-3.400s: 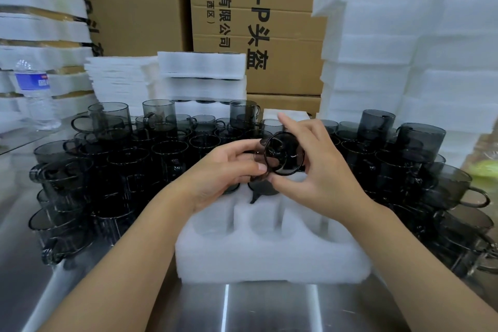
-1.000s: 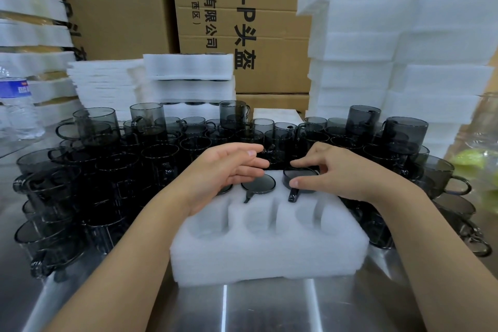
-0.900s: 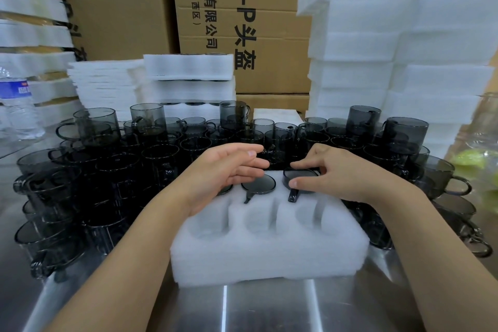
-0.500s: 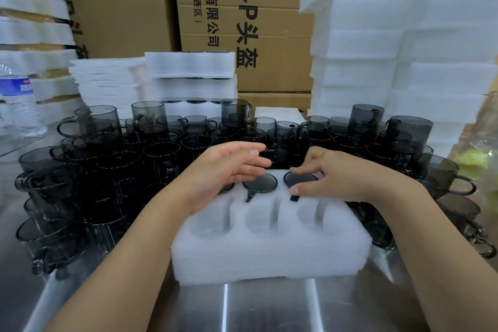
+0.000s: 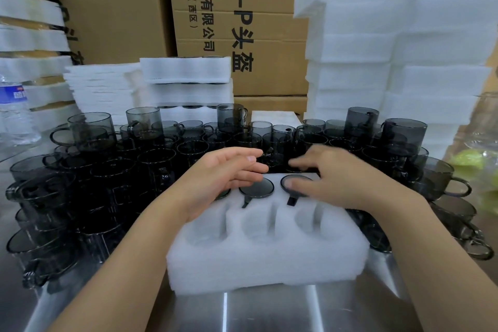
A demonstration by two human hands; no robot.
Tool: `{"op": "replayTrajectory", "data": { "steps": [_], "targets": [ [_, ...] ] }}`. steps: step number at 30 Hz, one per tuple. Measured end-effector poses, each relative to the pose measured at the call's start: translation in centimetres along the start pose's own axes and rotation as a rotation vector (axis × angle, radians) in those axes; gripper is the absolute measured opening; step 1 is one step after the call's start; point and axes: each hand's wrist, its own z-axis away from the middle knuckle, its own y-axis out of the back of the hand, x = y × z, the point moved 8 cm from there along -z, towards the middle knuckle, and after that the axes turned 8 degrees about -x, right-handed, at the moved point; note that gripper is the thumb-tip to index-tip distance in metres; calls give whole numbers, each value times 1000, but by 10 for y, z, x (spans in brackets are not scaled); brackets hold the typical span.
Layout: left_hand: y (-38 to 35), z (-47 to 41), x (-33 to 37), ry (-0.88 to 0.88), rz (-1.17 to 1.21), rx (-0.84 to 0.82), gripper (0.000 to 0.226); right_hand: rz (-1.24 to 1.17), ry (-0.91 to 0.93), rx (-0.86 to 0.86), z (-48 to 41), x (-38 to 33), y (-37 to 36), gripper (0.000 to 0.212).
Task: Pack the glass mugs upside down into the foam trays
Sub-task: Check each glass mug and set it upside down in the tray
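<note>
- The foam tray [image 5: 264, 259] sits on the metal table [image 5: 269, 312] directly in front of the person, with both forearms reaching over it.
- Three glass mugs stand upside down in the tray's far row, dark round bases up. The three pockets of the near row hold nothing.
- The left hand [image 5: 221, 183] hovers over the far-left pocket with fingers loosely bent and gripping nothing. It covers most of the left mug [image 5: 223, 194], and its fingertips end just beside the middle mug [image 5: 256, 187].
- The right hand [image 5: 342, 180] is motion-blurred, its fingers spread and relaxed — not curled round anything. Its thumb tip lies over the base of the right mug [image 5: 295, 182], though the blur hides whether it presses. The forefinger points left, past the tray's far edge.
- The two hands are apart, and the middle mug's base shows between them.
- Loose mugs [image 5: 107, 170] crowd the table to the left, behind and to the right of the tray — some stacked.
- Stacked foam trays [image 5: 377, 48] rise at right, cardboard boxes [image 5: 242, 8] stand behind, and a water bottle [image 5: 13, 113] stands at far left.
</note>
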Motion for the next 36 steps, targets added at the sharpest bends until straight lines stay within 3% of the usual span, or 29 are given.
{"op": "replayTrajectory", "data": {
  "steps": [4, 7, 10, 13, 19, 26, 30, 33, 36],
  "targets": [
    [0, -1, 0, -1, -4, -1, 22, 63, -84, 638, 26, 11, 63, 46],
    [-1, -1, 1, -6, -5, -3, 23, 131, -354, 859, 46, 43, 81, 38],
    [-2, -1, 1, -9, 1, 1, 23, 116, -556, 820, 52, 67, 79, 48],
    [-1, -1, 1, -6, 3, 4, 23, 97, -645, 738, 51, 79, 74, 52],
    [0, -1, -2, -9, 7, -4, 23, 6, -698, 545, 42, 94, 62, 45],
    [0, -1, -3, -13, -2, -13, 23, 69, -710, 556, 42, 92, 59, 41],
    [0, -1, -2, -14, -15, -17, 23, 103, -584, 688, 40, 75, 66, 33],
    [0, -1, -3, -14, -16, -19, 22, -8, -325, 770, 31, 46, 65, 25],
    [1, -2, -2, -15, -3, -16, 22, -149, -60, 718, 20, 6, 48, 19]
  ]
}}
